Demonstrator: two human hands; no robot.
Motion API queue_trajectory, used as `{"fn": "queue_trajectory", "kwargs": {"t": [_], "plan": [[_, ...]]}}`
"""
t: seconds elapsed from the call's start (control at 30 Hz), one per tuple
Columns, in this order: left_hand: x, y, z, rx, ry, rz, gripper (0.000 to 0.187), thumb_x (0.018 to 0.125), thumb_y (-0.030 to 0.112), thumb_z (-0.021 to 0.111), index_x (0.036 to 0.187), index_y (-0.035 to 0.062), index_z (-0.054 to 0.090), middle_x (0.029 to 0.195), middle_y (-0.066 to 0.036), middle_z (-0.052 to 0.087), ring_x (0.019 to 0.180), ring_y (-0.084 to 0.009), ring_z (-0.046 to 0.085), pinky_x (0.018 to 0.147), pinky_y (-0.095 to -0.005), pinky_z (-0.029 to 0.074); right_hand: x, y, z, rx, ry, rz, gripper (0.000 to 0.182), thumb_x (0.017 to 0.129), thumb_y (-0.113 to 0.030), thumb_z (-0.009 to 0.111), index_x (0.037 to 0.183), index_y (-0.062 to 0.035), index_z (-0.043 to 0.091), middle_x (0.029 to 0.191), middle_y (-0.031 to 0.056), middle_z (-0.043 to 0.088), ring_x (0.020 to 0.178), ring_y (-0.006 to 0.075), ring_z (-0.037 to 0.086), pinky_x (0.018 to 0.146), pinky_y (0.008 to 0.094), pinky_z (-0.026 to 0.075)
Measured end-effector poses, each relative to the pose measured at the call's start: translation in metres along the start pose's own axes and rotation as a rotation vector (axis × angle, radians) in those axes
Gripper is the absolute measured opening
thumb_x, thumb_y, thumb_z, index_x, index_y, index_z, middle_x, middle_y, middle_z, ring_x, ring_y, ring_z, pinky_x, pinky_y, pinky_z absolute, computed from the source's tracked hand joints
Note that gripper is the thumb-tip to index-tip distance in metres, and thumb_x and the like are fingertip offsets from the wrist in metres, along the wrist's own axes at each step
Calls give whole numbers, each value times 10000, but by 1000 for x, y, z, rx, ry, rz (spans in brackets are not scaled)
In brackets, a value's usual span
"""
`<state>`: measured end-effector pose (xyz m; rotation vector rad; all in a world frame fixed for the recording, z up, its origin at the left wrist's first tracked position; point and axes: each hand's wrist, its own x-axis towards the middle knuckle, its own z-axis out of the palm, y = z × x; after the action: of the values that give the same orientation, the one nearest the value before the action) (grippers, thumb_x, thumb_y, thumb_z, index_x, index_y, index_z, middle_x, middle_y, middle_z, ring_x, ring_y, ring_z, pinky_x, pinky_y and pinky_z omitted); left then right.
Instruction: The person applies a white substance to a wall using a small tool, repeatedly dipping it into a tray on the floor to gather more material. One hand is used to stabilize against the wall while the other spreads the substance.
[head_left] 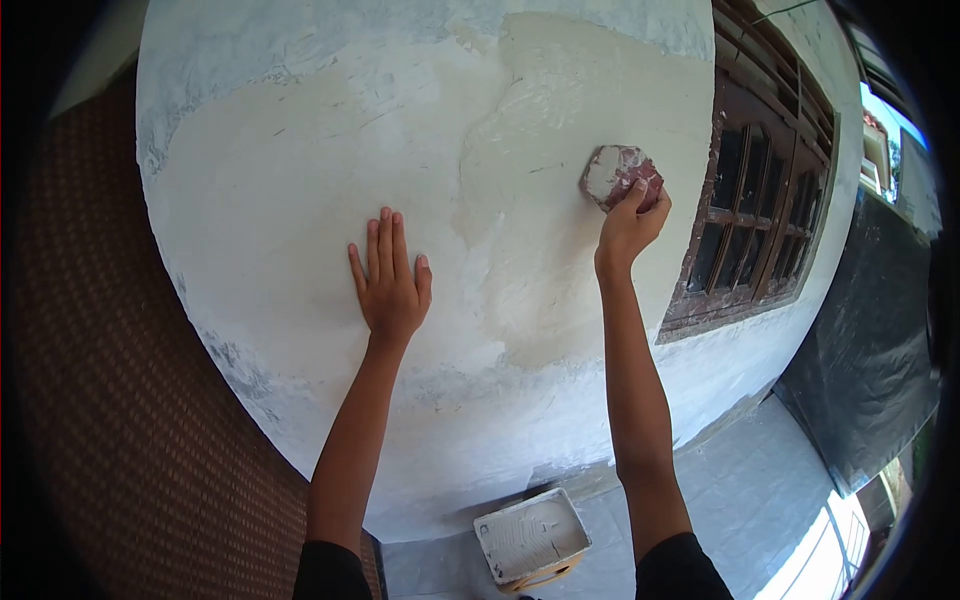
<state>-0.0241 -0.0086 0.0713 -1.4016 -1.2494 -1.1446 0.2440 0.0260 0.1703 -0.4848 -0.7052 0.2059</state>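
Observation:
My left hand (390, 290) lies flat against the plastered wall (300, 180), fingers spread and pointing up, with nothing in it. To the right, my right hand (632, 228) grips a reddish, roughly round pad (622, 177) smeared with pale plaster, which is against the wall. Thumb and fingers hold its lower right part; whether it is a sponge or another material I cannot tell. Around both hands the wall shows cream patches over a bluish-white coat, with a damp-looking area near the pad.
Right of the pad is a brown wooden window (760, 200) with glass panes. A paint tray (532, 536) with white material stands below, near the wall's foot. A brown woven surface (150, 350) fills the left side; a dark sheet (860, 330) hangs at the right.

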Motion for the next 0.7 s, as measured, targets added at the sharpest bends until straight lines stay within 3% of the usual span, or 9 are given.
{"fn": "queue_trajectory", "kwargs": {"t": [0.13,0.2,0.27,0.3,0.33,0.43,0.47,0.53,0.7], "plan": [[-1,1,1,-3,7,6,609,982,265,423,1526,27,291,1584,-118,308,1478,-280,259,1195,-529,123,-26,8,6,-156,-409,-304,304,1004,-187,530,1222,25,529,1094,169,615,986,242,607,914,353,458],[-1,0,1,-9,8,9,607,982,262,422,1524,24,291,1584,-121,308,1478,-283,259,1194,-531,124,-26,12,8,-347,-373,-358,303,999,-183,537,1217,28,532,1087,186,623,989,250,614,905,361,467],[-1,1,1,-15,14,13,605,983,259,421,1523,21,291,1583,-124,309,1478,-287,259,1193,-533,125,-13,10,6,-159,-135,-173,304,991,-176,552,1218,25,534,1087,184,628,990,250,615,891,362,473],[-1,1,2,-6,15,7,605,982,254,422,1523,19,291,1582,-125,311,1477,-289,259,1193,-534,125,-12,-1,4,-27,-98,-1,295,991,-166,547,1215,25,534,1081,170,633,964,229,620,877,354,480],[-1,2,2,2,13,2,604,981,249,423,1523,17,290,1581,-126,312,1477,-292,260,1192,-535,124,-14,0,3,-21,-96,0,295,991,-166,547,1215,25,534,1081,170,633,964,229,620,877,354,480],[0,2,2,17,30,-12,586,979,266,436,1506,25,348,1567,-105,357,1467,-258,294,1196,-512,147,-17,17,2,-194,-417,-396,270,1000,-159,529,1197,26,532,1054,139,636,917,182,618,831,324,499],[0,3,2,17,29,-14,586,979,266,436,1506,25,348,1567,-105,357,1467,-258,294,1196,-512,147,-12,22,0,-195,-419,-396,270,1000,-159,529,1197,26,532,1054,139,636,917,182,618,831,324,499],[0,3,0,6,32,-11,591,975,262,442,1507,24,344,1568,-108,355,1466,-263,295,1195,-515,145,-8,6,0,-89,-160,-81,264,988,-149,552,1193,18,540,1056,141,635,917,191,619,817,322,501],[1,3,1,13,35,-10,599,970,256,447,1511,24,336,1571,-112,348,1467,-269,293,1194,-518,144,-17,6,-3,-36,-382,-230,260,998,-154,529,1189,23,538,1046,139,634,909,191,619,811,321,503]]}}
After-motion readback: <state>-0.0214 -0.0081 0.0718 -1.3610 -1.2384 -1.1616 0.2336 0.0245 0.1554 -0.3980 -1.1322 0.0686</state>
